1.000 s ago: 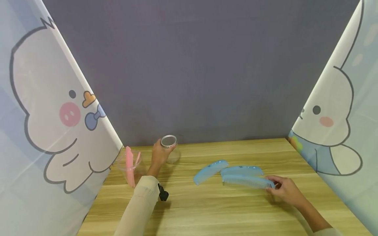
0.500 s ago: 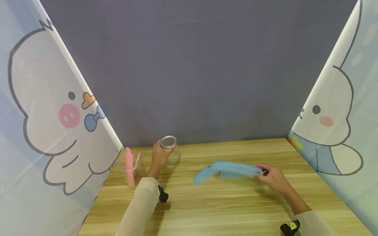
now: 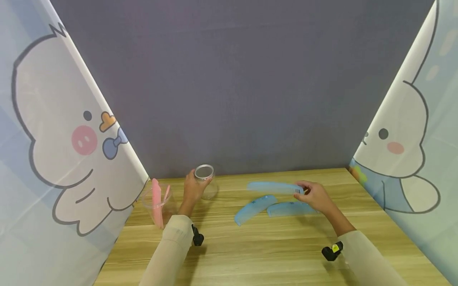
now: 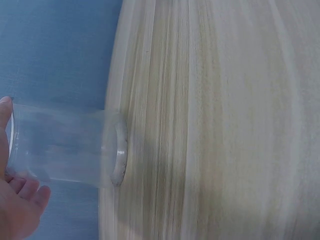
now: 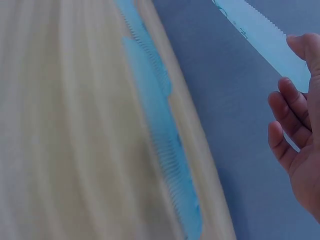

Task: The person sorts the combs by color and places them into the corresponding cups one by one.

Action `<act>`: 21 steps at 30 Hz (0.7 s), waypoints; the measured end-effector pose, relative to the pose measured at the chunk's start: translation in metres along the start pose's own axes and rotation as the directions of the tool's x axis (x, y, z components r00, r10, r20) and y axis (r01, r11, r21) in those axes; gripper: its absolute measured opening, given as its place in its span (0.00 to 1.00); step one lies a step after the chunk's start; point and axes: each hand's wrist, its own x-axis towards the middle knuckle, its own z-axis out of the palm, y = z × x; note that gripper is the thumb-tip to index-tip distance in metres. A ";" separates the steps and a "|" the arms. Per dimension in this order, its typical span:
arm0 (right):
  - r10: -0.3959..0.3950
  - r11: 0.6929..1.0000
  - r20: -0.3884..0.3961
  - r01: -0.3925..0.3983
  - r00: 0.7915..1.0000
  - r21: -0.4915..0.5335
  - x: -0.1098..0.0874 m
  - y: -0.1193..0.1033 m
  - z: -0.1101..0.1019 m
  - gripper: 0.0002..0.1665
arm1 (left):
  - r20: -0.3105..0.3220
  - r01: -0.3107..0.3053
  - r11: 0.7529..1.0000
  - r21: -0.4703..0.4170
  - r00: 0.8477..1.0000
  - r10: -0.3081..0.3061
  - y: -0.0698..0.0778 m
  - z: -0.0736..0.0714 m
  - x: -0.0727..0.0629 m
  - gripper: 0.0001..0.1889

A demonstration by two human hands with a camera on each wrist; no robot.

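My left hand (image 3: 193,190) grips a clear jar (image 4: 65,145) near its silvery rim, at the back of the table. In the left wrist view the jar's base meets the wood. My right hand (image 3: 315,195) pinches one end of a blue comb (image 3: 273,187) between thumb and fingers, the comb raised and pointing left towards the jar. Below it, two more blue combs lie flat: one slanted comb (image 3: 255,209) on the left and another comb (image 3: 290,209) partly behind the right hand. The right wrist view shows the held comb (image 5: 265,42) above the table's edge.
A clear cup (image 3: 147,202) with pink combs (image 3: 157,202) standing in it is at the left, beside the left forearm. A grey panel (image 3: 232,99) rises behind the wooden table (image 3: 257,254). Printed cartoon sheets (image 3: 53,167) flank both sides.
The right hand has lifted the blue comb from the front of the other two, carrying it up, back and to the left. The left hand keeps its hold on the jar.
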 end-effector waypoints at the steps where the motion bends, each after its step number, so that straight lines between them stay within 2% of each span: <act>1: 0.005 1.000 0.004 -0.005 1.000 -0.001 0.004 -0.002 0.001 0.29 | 0.001 0.000 1.000 -0.001 1.000 0.000 0.000 0.000 0.000 0.47; 6: -0.006 1.000 0.006 0.006 1.000 0.015 0.028 -0.016 0.005 0.29 | 0.003 -0.004 1.000 0.001 1.000 0.004 -0.001 0.000 0.000 0.46; 12: -0.057 0.996 0.008 0.056 0.998 0.069 0.057 -0.036 0.014 0.25 | 0.002 0.001 1.000 -0.013 1.000 -0.001 -0.002 -0.001 -0.002 0.47; 21: -0.065 0.994 0.015 0.063 0.998 0.093 0.087 -0.062 0.033 0.26 | 0.011 -0.019 1.000 -0.008 1.000 0.019 -0.003 0.001 0.000 0.46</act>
